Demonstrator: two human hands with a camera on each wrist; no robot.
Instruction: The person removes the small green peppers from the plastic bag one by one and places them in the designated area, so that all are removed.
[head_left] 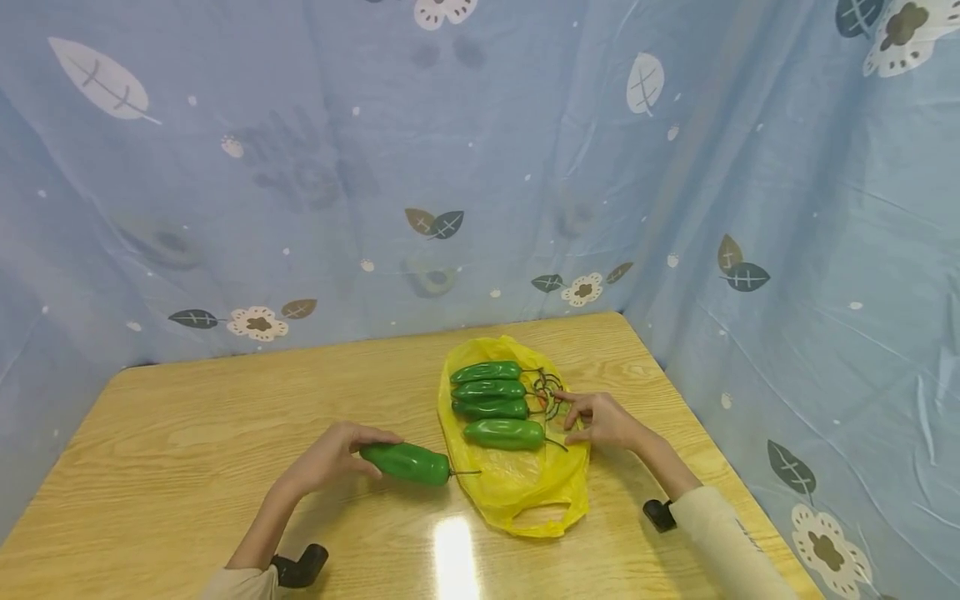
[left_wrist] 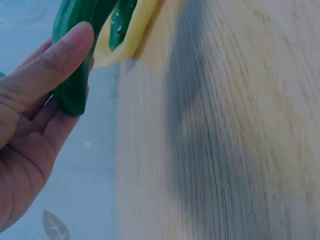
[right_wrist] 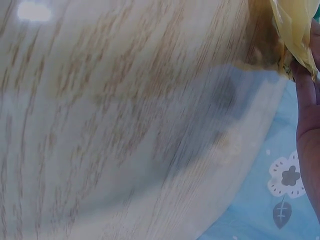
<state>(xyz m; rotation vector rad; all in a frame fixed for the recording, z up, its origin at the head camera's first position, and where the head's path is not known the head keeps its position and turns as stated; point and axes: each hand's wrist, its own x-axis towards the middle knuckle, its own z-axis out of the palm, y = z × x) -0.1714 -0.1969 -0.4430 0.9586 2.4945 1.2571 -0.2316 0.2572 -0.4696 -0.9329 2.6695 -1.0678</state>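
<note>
My left hand (head_left: pixel 341 454) holds a large green pepper (head_left: pixel 411 463) by its blunt end, thumb on one side and fingers on the other. Its thin stem points right, to the edge of a yellow plastic bag (head_left: pixel 517 492). Several more green peppers (head_left: pixel 504 434) lie in a column on the bag, stems to the right. At the bag's right side my right hand (head_left: pixel 603 419) touches the plastic, index finger and thumb spread apart. The right wrist view shows the bag's crumpled edge (right_wrist: pixel 295 30) partly covering those fingers.
Dark thin rings or coils (head_left: pixel 549 392) lie by the stems on the bag. Beneath everything is a wood-grain table (head_left: pixel 225 433), with a bright glare spot near its front. A blue patterned curtain (head_left: pixel 337 167) hangs behind and along the right side.
</note>
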